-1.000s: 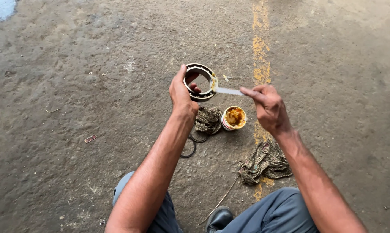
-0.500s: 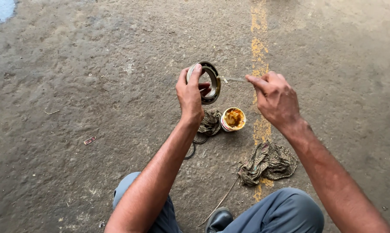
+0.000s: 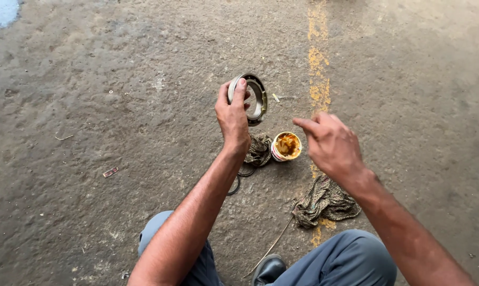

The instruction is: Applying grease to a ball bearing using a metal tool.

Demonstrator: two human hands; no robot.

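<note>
Right hand [image 3: 332, 143] now off ring [image 3: 255, 98]

Open room lay between the left hand [image 3: 233, 119], which gripped a round metal bearing ring [image 3: 254, 99], and the raised right hand [image 3: 329, 143], with bare grey concrete floor [image 3: 117, 106] stretching wide to the left. Below that gap, a small round tub of yellow-brown grease [image 3: 287, 146] stood just beside a crumpled dark rag [image 3: 259, 149], crowding the ground. A second crumpled rag [image 3: 325, 200] lay across the worn yellow painted line [image 3: 319, 69] near the right knee.
</note>
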